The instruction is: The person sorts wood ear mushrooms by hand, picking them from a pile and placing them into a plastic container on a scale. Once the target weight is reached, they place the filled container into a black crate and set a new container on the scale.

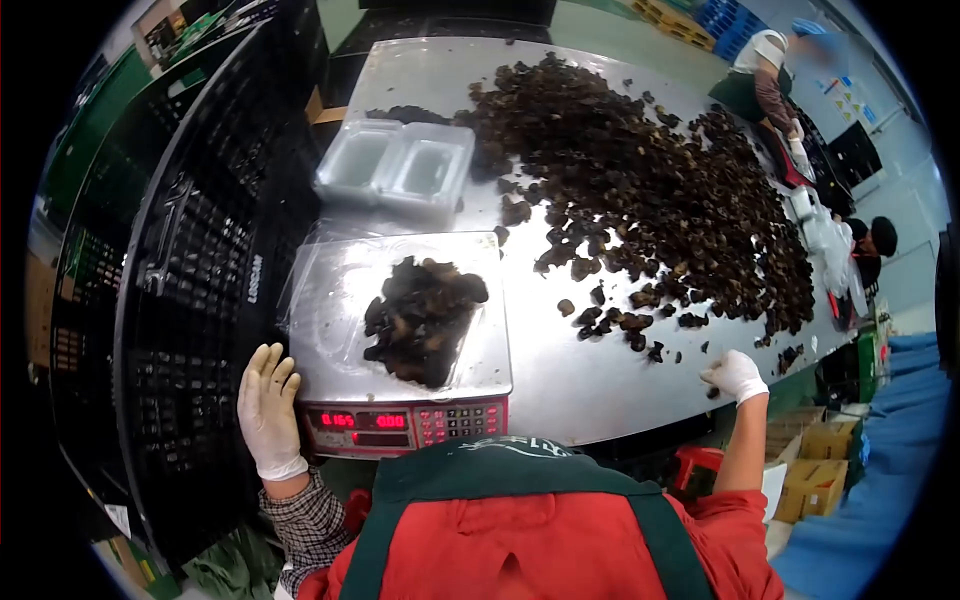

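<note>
My left hand (268, 415), in a white glove, is beside the left front corner of the red digital scale (465, 420), its fingers stretched out and holding nothing. A clump of black wood ear mushrooms (420, 315) lies on clear plastic film on the scale's pan. The scale's red display (357, 419) reads 0.165 and 0.00. My right hand (737, 377), also gloved, is over the front right of the table with its fingers curled together. A small dark mushroom piece (712, 392) shows right at its fingertips; I cannot tell whether they grip anything.
Loose wood ear mushrooms (640, 170) spread across the steel table (560, 385). Stacked clear plastic trays (430, 170) stand behind the scale. Black crates (200, 270) rise at the left. Another person (765, 75) works at the far right, near plastic bags (832, 245). Cardboard boxes (810, 487) sit lower right.
</note>
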`<state>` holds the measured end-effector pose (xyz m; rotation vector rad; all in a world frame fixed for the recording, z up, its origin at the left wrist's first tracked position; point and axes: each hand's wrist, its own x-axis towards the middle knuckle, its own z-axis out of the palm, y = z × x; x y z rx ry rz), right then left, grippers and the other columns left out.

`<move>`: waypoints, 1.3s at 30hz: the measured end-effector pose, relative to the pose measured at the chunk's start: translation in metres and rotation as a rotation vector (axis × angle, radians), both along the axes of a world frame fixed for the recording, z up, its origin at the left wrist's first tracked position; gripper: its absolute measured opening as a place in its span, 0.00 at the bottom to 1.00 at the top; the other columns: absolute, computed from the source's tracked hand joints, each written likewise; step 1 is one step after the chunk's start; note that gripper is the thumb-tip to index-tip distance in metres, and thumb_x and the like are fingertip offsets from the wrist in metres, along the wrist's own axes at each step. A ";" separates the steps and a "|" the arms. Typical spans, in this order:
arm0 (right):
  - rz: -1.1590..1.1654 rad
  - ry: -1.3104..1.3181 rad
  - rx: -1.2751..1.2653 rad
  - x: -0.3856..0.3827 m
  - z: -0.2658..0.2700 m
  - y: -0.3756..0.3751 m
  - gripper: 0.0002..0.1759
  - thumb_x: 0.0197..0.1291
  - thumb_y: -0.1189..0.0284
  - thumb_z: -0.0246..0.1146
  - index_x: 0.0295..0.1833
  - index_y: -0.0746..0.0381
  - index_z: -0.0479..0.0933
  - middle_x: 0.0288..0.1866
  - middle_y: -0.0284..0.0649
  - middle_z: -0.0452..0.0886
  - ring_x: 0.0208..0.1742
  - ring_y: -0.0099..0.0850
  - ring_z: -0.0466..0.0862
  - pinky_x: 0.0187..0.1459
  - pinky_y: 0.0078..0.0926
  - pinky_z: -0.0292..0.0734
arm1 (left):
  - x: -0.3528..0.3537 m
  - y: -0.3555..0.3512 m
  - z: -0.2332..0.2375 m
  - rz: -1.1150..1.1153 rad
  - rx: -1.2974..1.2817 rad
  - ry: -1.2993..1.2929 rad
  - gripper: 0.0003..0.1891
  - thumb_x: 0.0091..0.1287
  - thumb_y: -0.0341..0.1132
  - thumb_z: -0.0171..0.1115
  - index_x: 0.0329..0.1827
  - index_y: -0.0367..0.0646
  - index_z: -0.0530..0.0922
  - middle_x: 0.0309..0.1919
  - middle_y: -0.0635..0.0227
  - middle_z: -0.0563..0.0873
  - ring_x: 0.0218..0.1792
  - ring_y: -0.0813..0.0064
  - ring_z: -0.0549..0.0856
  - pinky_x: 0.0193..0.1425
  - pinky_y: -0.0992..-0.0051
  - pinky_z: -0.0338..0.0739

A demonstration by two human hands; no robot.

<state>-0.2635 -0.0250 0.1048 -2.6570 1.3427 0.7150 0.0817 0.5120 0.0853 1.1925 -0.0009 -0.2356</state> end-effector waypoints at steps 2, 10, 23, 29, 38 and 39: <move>0.066 -0.215 0.013 0.027 0.014 0.022 0.13 0.52 0.62 0.63 0.34 0.59 0.85 0.32 0.43 0.85 0.37 0.42 0.84 0.47 0.36 0.79 | 0.002 -0.011 0.002 -0.011 0.007 0.008 0.25 0.75 0.44 0.48 0.66 0.35 0.68 0.60 0.57 0.77 0.55 0.69 0.78 0.59 0.71 0.73; 0.527 -0.803 -0.032 0.248 -0.111 0.069 0.19 0.57 0.69 0.60 0.55 0.55 0.78 0.53 0.49 0.77 0.48 0.46 0.82 0.50 0.37 0.79 | -0.013 -0.020 0.017 -0.001 0.071 -0.027 0.26 0.73 0.46 0.50 0.66 0.34 0.68 0.60 0.58 0.76 0.54 0.69 0.78 0.59 0.71 0.72; 0.268 -1.187 0.984 0.291 0.025 0.141 0.10 0.60 0.76 0.65 0.47 0.66 0.80 0.41 0.36 0.81 0.41 0.22 0.80 0.45 0.19 0.77 | -0.024 -0.027 0.001 -0.021 0.040 0.051 0.25 0.75 0.44 0.49 0.66 0.34 0.68 0.59 0.55 0.77 0.54 0.69 0.79 0.58 0.70 0.75; 0.924 -1.177 0.639 0.312 0.027 0.216 0.16 0.55 0.72 0.68 0.50 0.61 0.79 0.44 0.45 0.79 0.43 0.42 0.81 0.44 0.30 0.77 | -0.030 -0.025 0.000 -0.029 -0.020 0.051 0.25 0.73 0.43 0.52 0.65 0.32 0.68 0.58 0.53 0.77 0.53 0.67 0.79 0.58 0.70 0.74; 0.625 -1.190 0.512 0.290 0.055 0.178 0.11 0.60 0.75 0.64 0.48 0.65 0.81 0.39 0.38 0.79 0.34 0.23 0.78 0.39 0.20 0.76 | -0.028 -0.007 -0.016 -0.084 -0.184 0.143 0.26 0.74 0.44 0.50 0.66 0.30 0.65 0.59 0.50 0.76 0.58 0.63 0.78 0.61 0.67 0.76; 0.614 -1.143 0.483 0.284 0.052 0.170 0.11 0.61 0.75 0.64 0.48 0.65 0.80 0.38 0.37 0.79 0.34 0.22 0.78 0.38 0.19 0.75 | -0.027 -0.006 -0.016 -0.079 -0.209 0.147 0.27 0.75 0.44 0.49 0.67 0.30 0.65 0.60 0.49 0.75 0.59 0.62 0.78 0.63 0.66 0.75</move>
